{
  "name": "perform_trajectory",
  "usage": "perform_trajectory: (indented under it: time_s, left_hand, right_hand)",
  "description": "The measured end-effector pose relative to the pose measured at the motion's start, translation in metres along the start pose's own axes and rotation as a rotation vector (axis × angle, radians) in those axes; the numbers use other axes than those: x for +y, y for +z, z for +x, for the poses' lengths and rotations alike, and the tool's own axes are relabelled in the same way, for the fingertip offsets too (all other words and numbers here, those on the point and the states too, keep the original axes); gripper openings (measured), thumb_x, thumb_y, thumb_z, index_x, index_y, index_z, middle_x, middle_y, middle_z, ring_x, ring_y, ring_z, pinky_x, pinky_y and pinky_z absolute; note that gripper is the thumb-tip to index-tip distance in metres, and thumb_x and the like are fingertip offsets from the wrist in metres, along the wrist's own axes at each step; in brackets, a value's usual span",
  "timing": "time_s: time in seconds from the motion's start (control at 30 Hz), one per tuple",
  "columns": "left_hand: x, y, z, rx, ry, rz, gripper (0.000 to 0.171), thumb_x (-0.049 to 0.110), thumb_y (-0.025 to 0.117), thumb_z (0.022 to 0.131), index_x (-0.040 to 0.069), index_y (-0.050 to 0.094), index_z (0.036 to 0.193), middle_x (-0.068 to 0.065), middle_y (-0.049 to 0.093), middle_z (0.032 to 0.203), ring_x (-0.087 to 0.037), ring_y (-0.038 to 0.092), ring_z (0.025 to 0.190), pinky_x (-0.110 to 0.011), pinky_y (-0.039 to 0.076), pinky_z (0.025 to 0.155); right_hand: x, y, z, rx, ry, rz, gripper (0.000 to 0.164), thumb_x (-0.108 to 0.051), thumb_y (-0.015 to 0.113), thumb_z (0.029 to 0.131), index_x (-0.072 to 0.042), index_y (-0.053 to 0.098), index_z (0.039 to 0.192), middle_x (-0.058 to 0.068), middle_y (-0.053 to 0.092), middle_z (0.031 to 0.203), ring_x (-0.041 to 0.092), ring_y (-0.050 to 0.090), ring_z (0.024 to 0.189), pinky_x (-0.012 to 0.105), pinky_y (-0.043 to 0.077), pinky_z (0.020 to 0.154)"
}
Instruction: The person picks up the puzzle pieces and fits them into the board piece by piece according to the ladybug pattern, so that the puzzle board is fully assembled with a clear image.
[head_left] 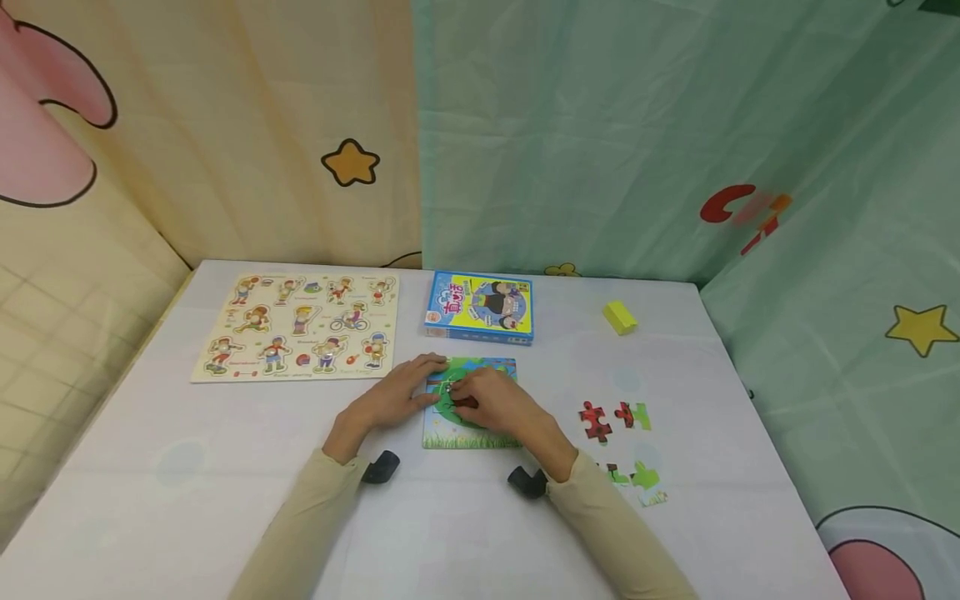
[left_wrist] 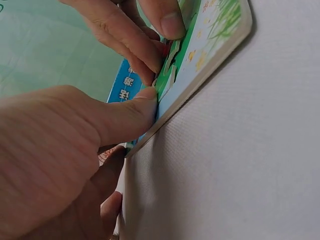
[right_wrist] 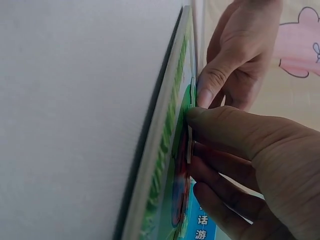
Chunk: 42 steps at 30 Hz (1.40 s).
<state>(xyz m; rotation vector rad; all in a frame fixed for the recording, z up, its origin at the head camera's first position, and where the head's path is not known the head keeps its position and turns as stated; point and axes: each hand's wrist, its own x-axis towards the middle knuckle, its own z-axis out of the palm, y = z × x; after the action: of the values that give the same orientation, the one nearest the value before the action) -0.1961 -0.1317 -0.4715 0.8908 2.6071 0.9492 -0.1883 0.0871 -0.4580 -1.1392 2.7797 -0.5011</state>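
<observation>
A jigsaw board (head_left: 457, 437) with a green round area, a blue sky and a grass border lies in front of me. My left hand (head_left: 390, 396) rests at its left edge, fingers extended towards the far corner. In the left wrist view, the left thumb (left_wrist: 132, 115) presses on the board's face. Over the middle, my right hand (head_left: 498, 404) pinches a thin puzzle piece (right_wrist: 190, 145) between thumb and fingers, against the board. The fingers hide most of its picture. Loose pieces lie to the right, including a red piece (head_left: 595, 422) and a green piece (head_left: 644, 475).
Behind the board lies a blue and yellow box (head_left: 480, 308). A wooden peg puzzle (head_left: 296, 325) with sports figures is at the back left. A yellow block (head_left: 620, 317) sits at the back right. Curtains border the white table (head_left: 225, 517).
</observation>
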Motion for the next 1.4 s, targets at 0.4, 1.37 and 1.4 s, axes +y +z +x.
perform_trajectory:
  time_s: [0.4, 1.37, 1.4]
  left_hand:
    - [0.005, 0.001, 0.003, 0.012, -0.038, -0.004, 0.055, 0.019, 0.064, 0.098, 0.004, 0.045, 0.147, -0.014, 0.039, 0.158, -0.037, 0.035, 0.147, -0.055, 0.03, 0.12]
    - [0.018, 0.004, -0.014, 0.08, 0.045, 0.308, 0.018, 0.022, 0.072, 0.093, 0.011, 0.078, 0.105, -0.009, 0.071, 0.123, -0.029, 0.063, 0.122, -0.05, 0.045, 0.109]
    - [0.019, 0.004, -0.017, 0.07, 0.034, 0.305, 0.02, 0.023, 0.069, 0.095, 0.011, 0.077, 0.109, -0.01, 0.069, 0.127, -0.03, 0.061, 0.125, -0.051, 0.043, 0.112]
  right_hand:
    - [0.002, -0.002, -0.007, -0.013, 0.074, 0.038, 0.028, -0.022, 0.07, 0.095, -0.009, 0.074, 0.12, 0.005, 0.069, 0.123, 0.018, 0.064, 0.113, 0.033, 0.054, 0.098]
    - [-0.001, 0.0, -0.018, -0.017, -0.008, -0.012, 0.031, -0.022, 0.06, 0.102, -0.01, 0.068, 0.13, 0.006, 0.062, 0.136, 0.022, 0.056, 0.128, 0.037, 0.047, 0.11]
    - [-0.001, -0.001, -0.019, -0.017, -0.017, -0.009, 0.032, -0.021, 0.059, 0.102, -0.01, 0.067, 0.131, 0.006, 0.062, 0.137, 0.022, 0.056, 0.129, 0.037, 0.046, 0.111]
